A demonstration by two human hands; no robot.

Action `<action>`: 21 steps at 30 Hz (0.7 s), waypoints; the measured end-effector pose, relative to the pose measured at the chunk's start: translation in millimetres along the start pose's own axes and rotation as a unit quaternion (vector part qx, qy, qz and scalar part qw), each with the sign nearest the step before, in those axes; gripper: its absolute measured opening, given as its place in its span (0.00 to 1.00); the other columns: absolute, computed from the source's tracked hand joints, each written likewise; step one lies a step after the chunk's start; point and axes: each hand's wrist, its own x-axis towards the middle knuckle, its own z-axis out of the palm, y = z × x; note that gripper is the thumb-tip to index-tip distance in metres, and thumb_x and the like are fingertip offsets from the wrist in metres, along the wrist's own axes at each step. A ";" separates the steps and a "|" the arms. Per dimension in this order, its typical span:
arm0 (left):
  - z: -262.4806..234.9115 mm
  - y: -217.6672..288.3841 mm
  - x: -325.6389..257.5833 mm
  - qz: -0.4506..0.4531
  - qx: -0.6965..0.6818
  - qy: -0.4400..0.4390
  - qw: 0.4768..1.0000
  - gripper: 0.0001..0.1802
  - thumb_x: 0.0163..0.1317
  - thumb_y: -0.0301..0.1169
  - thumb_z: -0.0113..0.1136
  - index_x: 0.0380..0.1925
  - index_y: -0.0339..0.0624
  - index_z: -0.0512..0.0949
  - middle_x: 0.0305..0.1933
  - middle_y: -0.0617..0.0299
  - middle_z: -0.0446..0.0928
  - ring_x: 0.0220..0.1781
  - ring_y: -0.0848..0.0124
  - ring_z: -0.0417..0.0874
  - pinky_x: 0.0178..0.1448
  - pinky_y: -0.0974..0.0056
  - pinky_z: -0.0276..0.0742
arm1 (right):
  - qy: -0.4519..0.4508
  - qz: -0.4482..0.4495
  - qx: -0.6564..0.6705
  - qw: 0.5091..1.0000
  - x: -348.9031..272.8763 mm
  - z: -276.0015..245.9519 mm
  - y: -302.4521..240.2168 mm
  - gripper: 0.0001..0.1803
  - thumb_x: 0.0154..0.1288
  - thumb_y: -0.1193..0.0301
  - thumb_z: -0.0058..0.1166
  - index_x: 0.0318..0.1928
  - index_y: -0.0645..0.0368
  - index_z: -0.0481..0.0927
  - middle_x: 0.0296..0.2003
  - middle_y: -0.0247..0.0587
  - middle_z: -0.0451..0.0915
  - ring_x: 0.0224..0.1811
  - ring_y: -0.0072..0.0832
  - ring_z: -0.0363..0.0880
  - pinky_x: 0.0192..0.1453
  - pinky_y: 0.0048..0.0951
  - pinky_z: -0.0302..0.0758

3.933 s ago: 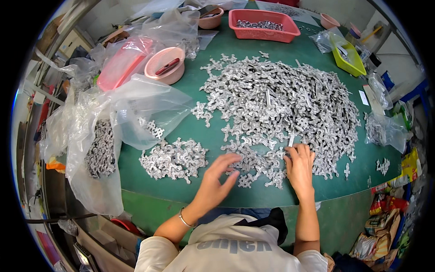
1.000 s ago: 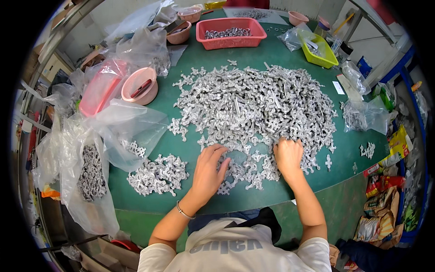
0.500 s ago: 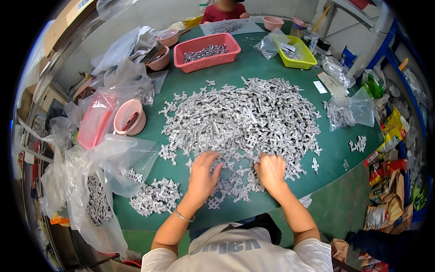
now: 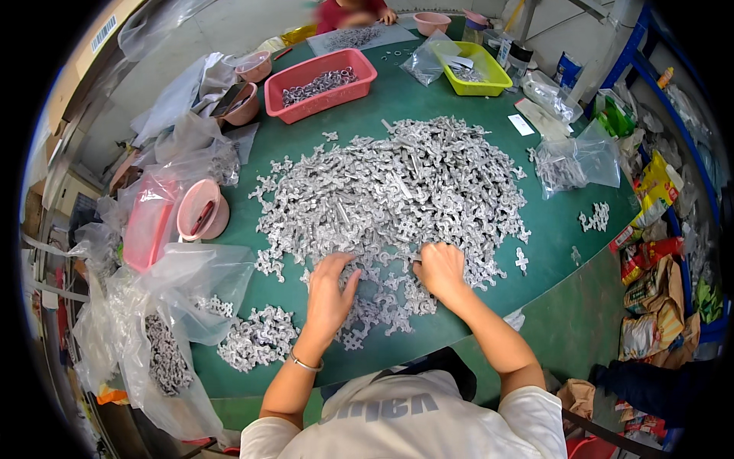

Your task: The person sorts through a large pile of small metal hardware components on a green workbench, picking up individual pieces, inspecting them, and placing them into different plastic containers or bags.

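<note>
A wide heap of small silver-grey metal pieces (image 4: 382,187), many of them cross-shaped, lies on the green tabletop (image 4: 428,348). At its near edge rests my left hand (image 4: 330,294), its thumb held apart from the fingers and no piece visible in it. My right hand (image 4: 442,269) is curled, knuckles up, against the heap's near right side; whatever its fingers grip is hidden under it. Between the two hands lies a thinner scatter of pieces (image 4: 376,312). A smaller pile of the same pieces (image 4: 258,339) sits left of my left forearm.
A pink tub (image 4: 321,84) of metal rings and a yellow-green tub (image 4: 475,73) stand at the back. Clear plastic bags (image 4: 200,287) and a pink bucket (image 4: 203,209) line the left. Another bag (image 4: 569,164) lies right. A person in red (image 4: 348,17) sits across the table.
The whole view has shifted, so the table's contents sit further left in the picture. Both hands keep nearly the same places against the heap. The person opposite has moved a hand.
</note>
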 end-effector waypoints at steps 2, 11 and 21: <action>0.5 2.1 -1.1 -0.006 -0.008 -0.009 1.000 0.12 0.50 0.24 0.59 0.37 0.35 0.74 0.40 0.50 0.74 0.44 0.53 0.73 0.50 0.58 0.66 | -0.019 0.027 0.011 0.999 0.2 -3.7 3.1 0.10 0.40 0.69 0.57 0.18 0.64 0.77 0.19 0.52 0.77 0.23 0.44 0.78 0.31 0.41 0.73; 7.3 13.5 -8.1 0.005 -0.040 -0.025 0.999 0.13 0.50 0.23 0.59 0.37 0.34 0.74 0.42 0.48 0.74 0.46 0.52 0.73 0.52 0.58 0.67 | -0.160 0.141 0.499 0.840 -22.5 -42.8 53.3 0.06 0.54 0.72 0.54 0.26 0.63 0.77 0.16 0.22 0.66 0.17 0.11 0.57 0.20 0.17 0.54; -16.5 9.0 -69.2 -0.049 -0.013 0.043 0.998 0.16 0.50 0.19 0.57 0.42 0.33 0.72 0.48 0.47 0.71 0.50 0.52 0.71 0.55 0.58 0.65 | 0.262 0.229 0.329 0.878 -33.8 -165.8 279.6 0.10 0.61 0.66 0.48 0.24 0.54 0.70 0.16 0.22 0.61 0.19 0.13 0.57 0.22 0.20 0.54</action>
